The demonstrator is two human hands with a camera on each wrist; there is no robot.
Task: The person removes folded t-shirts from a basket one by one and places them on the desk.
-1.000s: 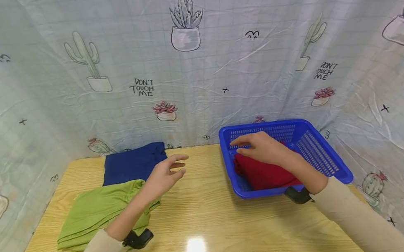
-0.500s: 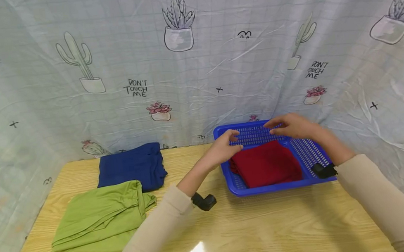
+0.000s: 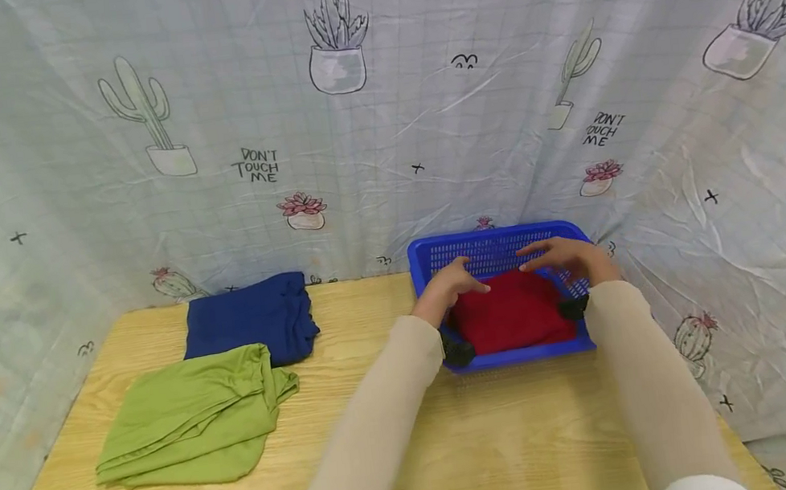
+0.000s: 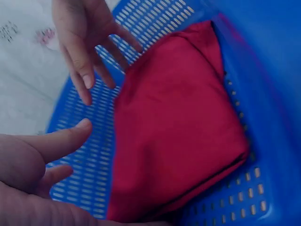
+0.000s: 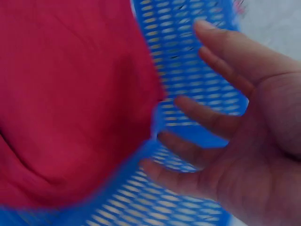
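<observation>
Folded red cloth [image 3: 513,316] lies inside the blue plastic basket [image 3: 515,356]. In the head view my left hand [image 3: 450,285] is over the basket's left side, beside the cloth. My right hand [image 3: 565,255] is over the far right part. The right wrist view shows the right hand [image 5: 235,136] with its fingers spread, near the cloth's edge and holding nothing. Thumb and fingers of the left hand [image 4: 42,174] are extended in the left wrist view, next to the red cloth [image 4: 174,122]; its lower fingers are partly out of sight.
A folded navy cloth [image 3: 249,322] and a folded lime-green cloth [image 3: 191,422] lie on the left of the wooden table [image 3: 343,315]. The green one overlaps the navy one's near edge. A cactus-print curtain [image 3: 360,152] stands behind the table.
My left hand has moved right from beside the green cloth to the basket. My right hand shifted right and back, then slightly nearer the cloth. The folded cloths remain in place.
</observation>
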